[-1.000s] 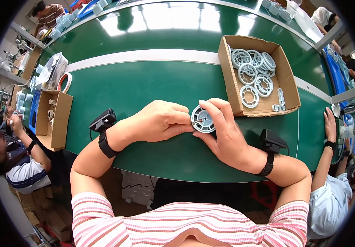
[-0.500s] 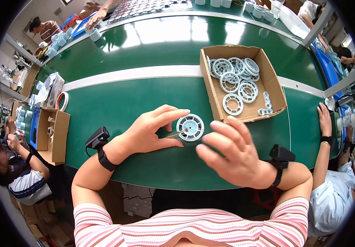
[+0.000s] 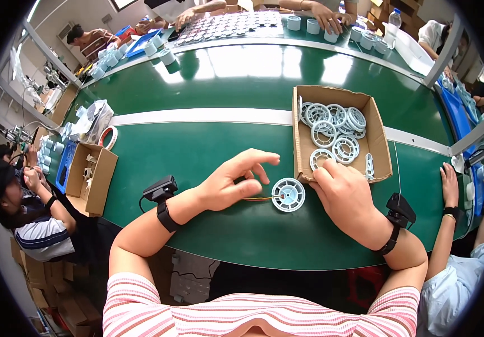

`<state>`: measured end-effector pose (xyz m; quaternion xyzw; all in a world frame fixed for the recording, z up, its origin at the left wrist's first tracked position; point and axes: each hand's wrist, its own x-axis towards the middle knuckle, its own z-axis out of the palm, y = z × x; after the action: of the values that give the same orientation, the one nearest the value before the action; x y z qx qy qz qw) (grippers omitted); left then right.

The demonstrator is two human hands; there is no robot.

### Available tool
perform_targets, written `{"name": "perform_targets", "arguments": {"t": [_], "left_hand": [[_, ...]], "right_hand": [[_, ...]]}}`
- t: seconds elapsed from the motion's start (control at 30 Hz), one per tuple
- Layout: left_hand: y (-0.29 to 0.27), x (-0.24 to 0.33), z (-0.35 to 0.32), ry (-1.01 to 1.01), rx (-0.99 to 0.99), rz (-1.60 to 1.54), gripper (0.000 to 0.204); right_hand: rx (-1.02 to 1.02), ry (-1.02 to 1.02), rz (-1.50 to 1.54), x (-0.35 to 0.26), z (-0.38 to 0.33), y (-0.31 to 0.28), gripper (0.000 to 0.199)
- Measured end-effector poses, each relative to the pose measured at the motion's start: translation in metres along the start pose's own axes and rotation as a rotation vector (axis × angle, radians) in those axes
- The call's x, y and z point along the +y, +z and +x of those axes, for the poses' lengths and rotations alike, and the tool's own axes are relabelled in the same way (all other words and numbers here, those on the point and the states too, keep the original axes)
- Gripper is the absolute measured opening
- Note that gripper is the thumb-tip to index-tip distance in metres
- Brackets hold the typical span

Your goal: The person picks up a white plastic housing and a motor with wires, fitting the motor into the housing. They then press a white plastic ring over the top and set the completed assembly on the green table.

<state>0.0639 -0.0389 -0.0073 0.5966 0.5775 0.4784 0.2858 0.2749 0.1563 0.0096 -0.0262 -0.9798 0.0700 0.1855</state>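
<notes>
While the white round fan (image 3: pixel 288 194) lies flat on the green table (image 3: pixel 197 151) between both hands, its thin red and yellow wires (image 3: pixel 258 198) trail left under the left hand (image 3: pixel 232 182); a careless tug could, I judge, strain them or drag the fan sideways. The left hand's fingers (image 3: pixel 258 159) are spread loose and lifted, clasping nothing, the palm just over the wires. The right hand (image 3: pixel 344 194) rests just beside the fan at the near corner of the cardboard box (image 3: pixel 301 135) of white rings (image 3: pixel 331 132); its fingers curl downward, but whether they pinch anything I cannot tell.
</notes>
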Motion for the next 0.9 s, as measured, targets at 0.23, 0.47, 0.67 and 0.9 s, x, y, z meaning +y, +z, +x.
{"name": "perform_targets", "arguments": {"t": [0.23,0.47,0.67,0.9], "left_hand": [[-0.108,-0.111,0.079,-0.173,0.985,0.107,0.068],[-0.243,-0.149,0.196,0.219,1.067,-1.394,0.091],[-0.24,-0.162,0.242,0.247,1.01,-1.363,0.094],[-0.204,-0.16,0.261,0.124,0.86,-1.125,0.094]], "right_hand": [[0.45,-0.305,0.15,-0.019,-0.005,-0.001,0.029],[0.32,-0.643,0.278,-0.032,-0.026,0.026,0.036],[0.223,-0.453,0.33,-0.024,-0.016,0.037,0.036],[0.259,-0.526,0.381,-0.019,-0.021,0.034,0.028]]}}
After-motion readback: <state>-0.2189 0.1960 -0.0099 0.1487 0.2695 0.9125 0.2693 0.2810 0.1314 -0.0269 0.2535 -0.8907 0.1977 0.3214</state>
